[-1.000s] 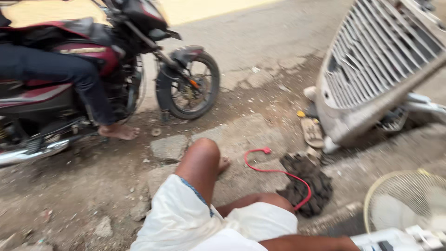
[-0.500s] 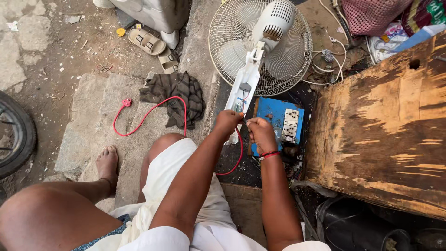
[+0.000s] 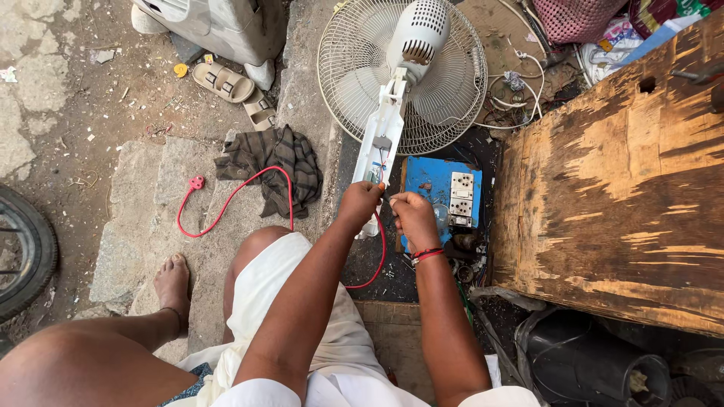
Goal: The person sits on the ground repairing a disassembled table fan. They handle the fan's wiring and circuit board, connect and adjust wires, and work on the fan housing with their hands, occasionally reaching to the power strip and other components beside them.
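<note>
**Ravi:** Right below the fan's round wire cage, both hands meet at the open white stem. What have we got?

**Meena:** Left hand curls closed around the lower end of that stem, just under the cage. Right hand sits beside it, fingers pinched narrow on something small; I can't tell what it is.

**Ravi:** And the fan itself?

**Meena:** Lying flat on the ground, cage at the far end, stem pointing back toward the person. Small wires show inside the stem, just below the cage.

**Ravi:** That red cable?

**Meena:** Red cord runs left of the cage, over a dark checked cloth, ending in a red plug on the stone slab. Its other end loops under the hands.

**Ravi:** Right of the stem?

**Meena:** A blue socket board touching the right hand's far side, then a worn wooden box further right of the cage. Sandals lie left of the cage, near a grey casing.
</note>
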The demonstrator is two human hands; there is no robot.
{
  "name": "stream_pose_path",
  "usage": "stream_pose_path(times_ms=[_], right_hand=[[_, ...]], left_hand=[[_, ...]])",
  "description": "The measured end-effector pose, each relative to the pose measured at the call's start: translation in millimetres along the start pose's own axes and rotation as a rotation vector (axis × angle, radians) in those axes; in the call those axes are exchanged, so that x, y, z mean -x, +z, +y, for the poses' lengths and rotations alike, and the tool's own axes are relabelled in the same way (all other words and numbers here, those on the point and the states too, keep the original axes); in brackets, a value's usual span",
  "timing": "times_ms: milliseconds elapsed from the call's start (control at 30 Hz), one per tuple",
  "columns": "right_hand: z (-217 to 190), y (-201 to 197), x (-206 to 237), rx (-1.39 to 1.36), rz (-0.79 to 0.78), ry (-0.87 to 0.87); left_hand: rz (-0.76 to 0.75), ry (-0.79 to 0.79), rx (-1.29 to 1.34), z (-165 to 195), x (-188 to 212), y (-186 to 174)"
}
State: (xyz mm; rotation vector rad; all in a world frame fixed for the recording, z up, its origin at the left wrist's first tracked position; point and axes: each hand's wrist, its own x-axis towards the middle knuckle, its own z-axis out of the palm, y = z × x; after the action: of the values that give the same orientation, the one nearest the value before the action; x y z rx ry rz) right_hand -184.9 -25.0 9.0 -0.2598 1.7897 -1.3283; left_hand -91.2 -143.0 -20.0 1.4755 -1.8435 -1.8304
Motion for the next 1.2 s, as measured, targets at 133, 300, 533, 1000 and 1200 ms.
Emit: stream_pose_path(times_ms=[133,300,533,1000,1200], right_hand=[[0,-7,-5,-0.053,-0.019,0.009],[10,-8,-10,-0.109,-0.032,0.022],[16,-9,-10,-0.182,-0.038,0.059],[10,9,-11,-0.007,0.067,-0.033],[10,11,-8,0.004,0.078,-0.071]], left_hand=[[-0.215,-0.13,0.41,3,0,-7],[-0.251,-0.172,0.441,6,7,-14],[-0.239,-0.225,0.566,10,6,-13],[0.058,-0.054,0.272,6,3,-3],[0.093,-0.097,0.194,11,9,-9]])
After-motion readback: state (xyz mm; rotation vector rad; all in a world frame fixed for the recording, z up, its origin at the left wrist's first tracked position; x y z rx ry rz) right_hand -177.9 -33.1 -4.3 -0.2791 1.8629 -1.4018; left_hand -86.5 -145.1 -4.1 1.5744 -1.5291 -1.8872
